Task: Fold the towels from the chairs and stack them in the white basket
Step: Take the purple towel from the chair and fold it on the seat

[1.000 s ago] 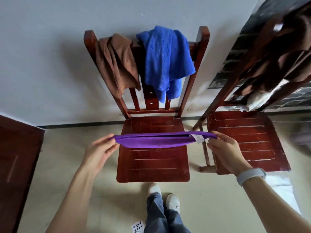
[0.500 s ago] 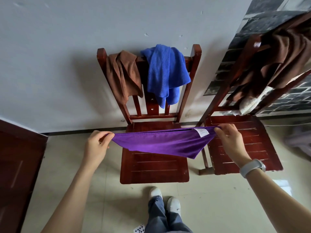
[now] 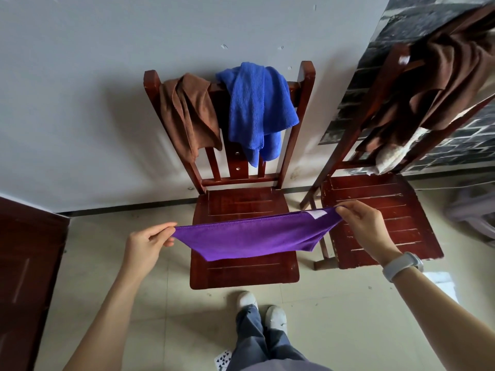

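My left hand (image 3: 146,243) pinches one top corner of the purple towel (image 3: 254,236) and my right hand (image 3: 365,228) pinches the other, beside its white label (image 3: 318,213). Both grips are closed on the hem, which runs taut between them while the cloth sags in a shallow fold just above the seat of the near chair (image 3: 245,271), not quite resting on it as far as I can tell. I judge this towel only partly folded.

Much is left, I think. A brown towel (image 3: 191,116) and a blue towel (image 3: 257,108) hang bunched over that chair's backrest. On the second chair (image 3: 380,226), to the right, a dark brown towel (image 3: 442,84) and a pale one (image 3: 393,156) drape over the back. The white basket is nowhere in view, so I cannot say what it holds.

Underfoot is pale tiled floor (image 3: 166,303), with a playing card (image 3: 223,360) by my shoes. Dark wooden furniture (image 3: 26,263) stands at the left, a plain white wall (image 3: 80,103) lies behind, and a dark brick-patterned panel (image 3: 401,30) is at the right.
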### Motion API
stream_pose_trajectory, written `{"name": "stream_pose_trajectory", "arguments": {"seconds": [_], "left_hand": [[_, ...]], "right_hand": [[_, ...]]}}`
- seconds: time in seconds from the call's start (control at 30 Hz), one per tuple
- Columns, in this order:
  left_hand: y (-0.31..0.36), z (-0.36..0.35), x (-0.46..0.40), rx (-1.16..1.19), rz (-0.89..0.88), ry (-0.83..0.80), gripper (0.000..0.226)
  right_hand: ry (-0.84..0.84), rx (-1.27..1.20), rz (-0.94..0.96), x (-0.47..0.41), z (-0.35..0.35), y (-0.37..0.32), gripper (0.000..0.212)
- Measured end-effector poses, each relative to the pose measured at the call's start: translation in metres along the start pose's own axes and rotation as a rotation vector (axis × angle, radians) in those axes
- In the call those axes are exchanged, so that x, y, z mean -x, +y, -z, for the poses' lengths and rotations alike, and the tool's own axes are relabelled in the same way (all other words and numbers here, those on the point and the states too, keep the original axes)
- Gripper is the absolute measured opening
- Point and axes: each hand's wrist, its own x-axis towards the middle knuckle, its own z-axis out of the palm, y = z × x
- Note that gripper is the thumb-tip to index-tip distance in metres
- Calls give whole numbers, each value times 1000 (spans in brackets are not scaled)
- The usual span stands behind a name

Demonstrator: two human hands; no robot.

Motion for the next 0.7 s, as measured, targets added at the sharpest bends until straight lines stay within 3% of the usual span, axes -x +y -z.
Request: {"name": "stream_pose_trajectory", "arguments": {"seconds": [0.2, 0.4, 0.7], "left_hand": [[-4, -2, -3, -98, 17, -8, 17], [6, -8, -21, -252, -80, 78, 13], [33, -11, -84, -194, -150, 209, 18]], "right_hand": [[-14, 46, -21, -3, -1, 8, 10], [5, 144, -44, -20, -18, 13, 10], [142, 55, -33, -81, -39, -2, 9]]}}
